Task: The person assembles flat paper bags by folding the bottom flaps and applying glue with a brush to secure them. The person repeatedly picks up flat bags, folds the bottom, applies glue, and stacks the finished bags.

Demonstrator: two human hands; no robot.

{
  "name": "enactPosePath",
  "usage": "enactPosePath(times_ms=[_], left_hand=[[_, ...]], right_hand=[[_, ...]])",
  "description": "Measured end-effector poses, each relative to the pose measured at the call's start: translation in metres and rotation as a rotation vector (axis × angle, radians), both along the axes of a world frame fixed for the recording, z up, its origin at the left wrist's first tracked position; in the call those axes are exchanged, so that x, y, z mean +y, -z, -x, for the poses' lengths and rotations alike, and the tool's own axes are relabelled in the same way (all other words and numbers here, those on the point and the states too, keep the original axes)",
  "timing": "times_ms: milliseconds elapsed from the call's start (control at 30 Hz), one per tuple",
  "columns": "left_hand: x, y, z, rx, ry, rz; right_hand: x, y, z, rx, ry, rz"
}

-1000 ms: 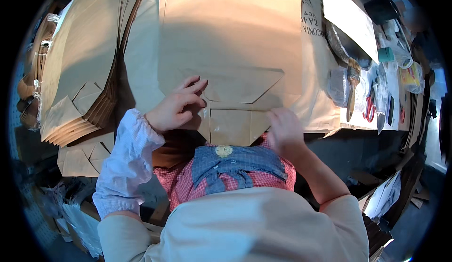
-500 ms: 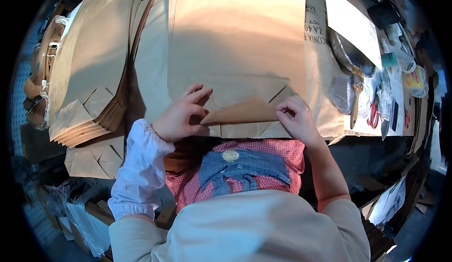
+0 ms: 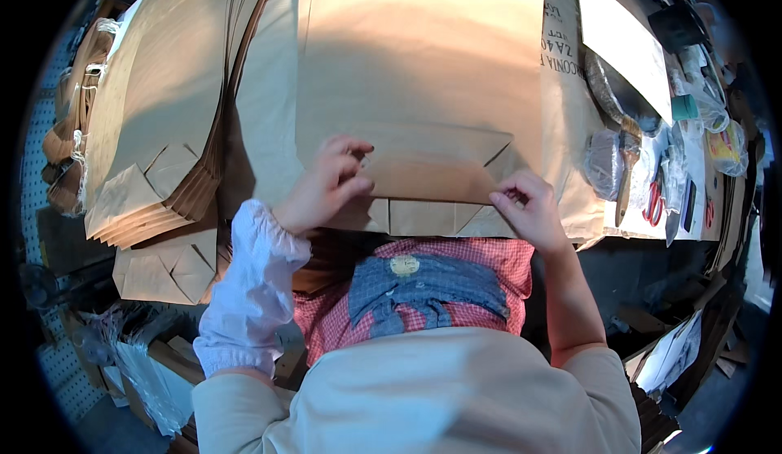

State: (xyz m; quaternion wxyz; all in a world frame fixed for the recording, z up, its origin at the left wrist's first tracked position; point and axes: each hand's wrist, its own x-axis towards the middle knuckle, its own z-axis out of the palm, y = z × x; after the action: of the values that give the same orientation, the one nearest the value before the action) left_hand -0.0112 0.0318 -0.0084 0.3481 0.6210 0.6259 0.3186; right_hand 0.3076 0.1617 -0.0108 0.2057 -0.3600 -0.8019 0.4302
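A large brown paper bag (image 3: 415, 55) lies flat in front of me, its folded bottom end at the near table edge. A bottom flap (image 3: 432, 181) is slightly blurred and has a straight crease along its near side. My left hand (image 3: 330, 178) is over the flap's left end, thumb and fingers apart, with nothing gripped between them. At the flap's right corner my right hand (image 3: 528, 201) is closed, thumb and forefinger pinching the paper.
Several folded paper bags (image 3: 163, 112) are stacked at the left, with another folded bag (image 3: 167, 273) below. Along the right lie a white sheet (image 3: 623, 42), a brush (image 3: 627, 160), red-handled scissors (image 3: 654, 201), a knife (image 3: 673, 218) and a green roll (image 3: 684, 107).
The flap's raised, skewed left end has come down and its fold runs straighter. My left hand has lifted off it with the thumb spreading; my right hand stays at the right corner.
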Motion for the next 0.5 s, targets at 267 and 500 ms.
enactPosePath(times_ms=[267, 500], left_hand=[[0.021, 0.028, -0.017, 0.112, -0.319, -0.086], [0.03, 0.022, -0.039, 0.626, -0.463, -0.087]], right_hand=[[0.009, 0.027, 0.036, 0.047, 0.178, -0.108], [0.012, 0.012, 0.054, -0.255, 0.261, -0.339]])
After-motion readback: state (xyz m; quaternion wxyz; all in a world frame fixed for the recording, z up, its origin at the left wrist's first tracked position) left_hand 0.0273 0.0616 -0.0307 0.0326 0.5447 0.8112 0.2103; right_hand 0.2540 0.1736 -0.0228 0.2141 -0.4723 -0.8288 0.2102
